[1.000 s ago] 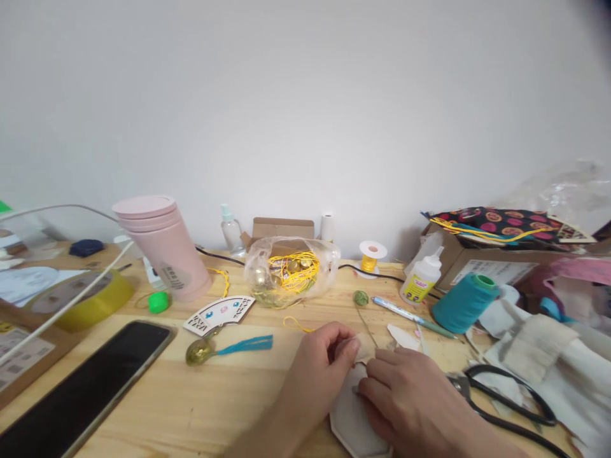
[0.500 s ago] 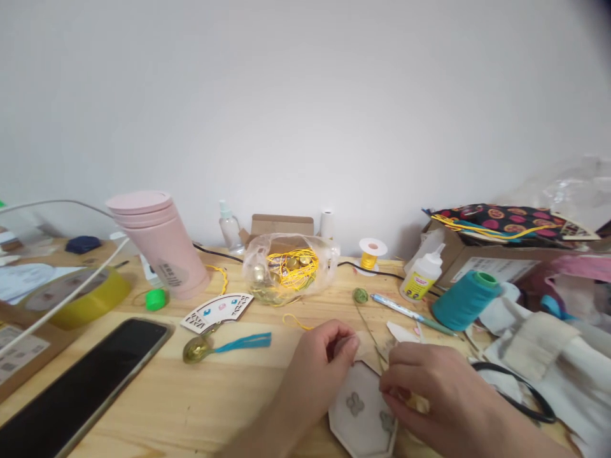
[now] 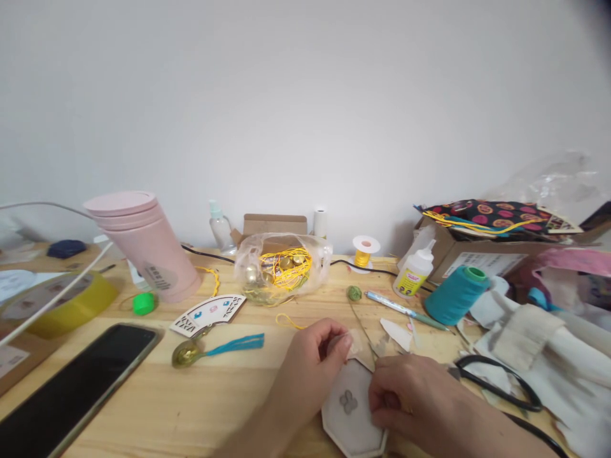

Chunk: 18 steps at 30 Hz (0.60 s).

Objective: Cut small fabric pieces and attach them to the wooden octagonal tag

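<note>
My left hand (image 3: 310, 359) is closed, thumb and forefinger pinched together at the upper left edge of a pale octagonal plaque (image 3: 351, 429). A thin see-through scrap (image 3: 359, 343) shows by its fingertips; whether they grip it I cannot tell. A grey-green flower shape (image 3: 348, 402) lies on the plaque's face. Curled over the plaque's right side is my right hand (image 3: 410, 394), its fingers pressed together and hiding what is under them. A thin green cord (image 3: 361, 320) runs from a small green ball (image 3: 354, 292) down toward the right fingers.
Scissors (image 3: 496, 381) and white cloth (image 3: 529, 340) lie right, near a teal thread cone (image 3: 457, 296), glue bottle (image 3: 414, 273) and pen (image 3: 391, 304). Leftward are a fan-shaped ornament (image 3: 210, 313), bell with blue tassel (image 3: 188, 353), phone (image 3: 81, 388) and pink tumbler (image 3: 147, 248). A plastic bag (image 3: 241, 261) stands behind.
The view has shifted slightly, so most things appear further left. My right hand has moved in over the plaque, covering the second flower shape. More of the scissors shows.
</note>
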Tool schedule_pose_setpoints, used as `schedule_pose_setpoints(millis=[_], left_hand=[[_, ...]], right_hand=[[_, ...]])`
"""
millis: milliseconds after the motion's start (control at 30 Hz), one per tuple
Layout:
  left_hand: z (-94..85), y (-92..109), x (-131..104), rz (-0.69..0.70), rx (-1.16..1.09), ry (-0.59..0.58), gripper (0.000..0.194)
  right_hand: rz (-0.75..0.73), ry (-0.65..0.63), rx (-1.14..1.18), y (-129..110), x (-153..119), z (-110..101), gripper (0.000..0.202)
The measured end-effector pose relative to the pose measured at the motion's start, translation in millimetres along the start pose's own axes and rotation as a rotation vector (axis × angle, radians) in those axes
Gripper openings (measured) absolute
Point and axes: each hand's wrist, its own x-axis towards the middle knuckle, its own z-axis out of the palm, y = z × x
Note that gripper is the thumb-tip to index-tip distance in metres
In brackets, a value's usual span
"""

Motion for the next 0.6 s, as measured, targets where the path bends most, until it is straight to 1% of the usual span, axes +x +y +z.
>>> schedule_pose_setpoints(millis=[100,233,367,467,600], left_hand=[[0.1,0.5,-0.1,0.003,0.001,-0.005,0.017],[-1.0,1.5,-0.9,0.003,0.009,0.0,0.017],[-1.8,2.2,-0.2,0.0,0.012,-0.005,0.016],[-1.3,2.6,0.1,-0.004,0.012,-0.01,0.017],[-0.6,3.2,0.1,-0.006,0.018,-0.011,0.017]], right_hand=[[0.058,0.043,0.035,1.6,2.1,2.4,0.014],[0.067,0.164,0.059,8.8,8.5,9.4,0.011],[0.066,0.193,0.064,14.0,13.8,15.7,0.009],[0.07,0.213,0.069,15.3,14.3,13.8,0.008],[0.069,0.241,0.079,14.7,12.0,4.4,0.011]])
